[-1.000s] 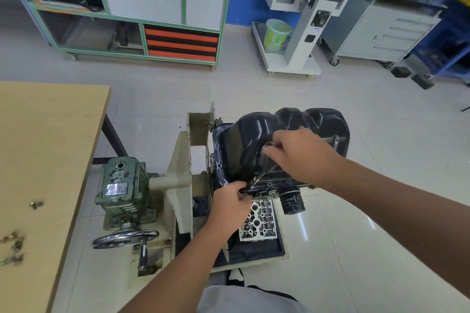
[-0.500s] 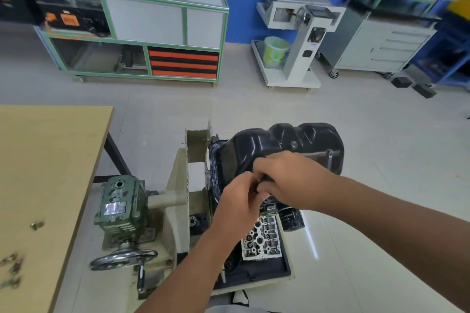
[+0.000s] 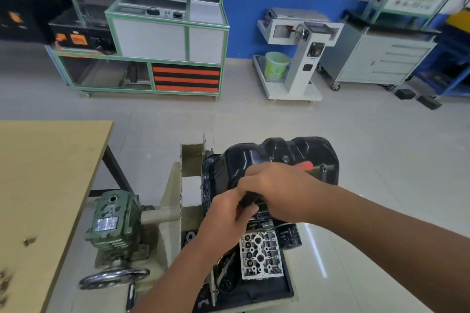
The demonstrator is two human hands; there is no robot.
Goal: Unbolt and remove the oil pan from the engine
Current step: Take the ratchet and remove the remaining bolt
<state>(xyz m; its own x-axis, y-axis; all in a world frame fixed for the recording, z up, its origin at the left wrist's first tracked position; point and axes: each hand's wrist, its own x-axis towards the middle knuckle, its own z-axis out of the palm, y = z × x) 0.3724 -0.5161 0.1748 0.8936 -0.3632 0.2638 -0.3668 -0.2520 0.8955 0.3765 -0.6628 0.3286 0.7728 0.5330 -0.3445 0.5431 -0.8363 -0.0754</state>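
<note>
Pan [image 3: 256, 157], black and domed, on top of the engine [image 3: 262, 254] clamped in the stand [image 3: 173, 201], right of the table [image 3: 45, 173] and green gearbox [image 3: 112, 221]. Left hand [image 3: 226, 216] at the pan's near edge, fingers curled, grip hidden behind the right. Right hand [image 3: 277, 190] curled over the same edge, apparently round a dark tool; red handle [image 3: 304, 165] just beyond.

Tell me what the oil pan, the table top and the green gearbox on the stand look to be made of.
Oil pan: seemingly pressed sheet metal with glossy black paint; it shows smooth stamped ridges and bright highlights.
Table top: probably laminate or wood board, matte tan, uniform with no clear grain.
Green gearbox: likely cast metal; thick ribbed body, green paint chipped and worn in patches.
</note>
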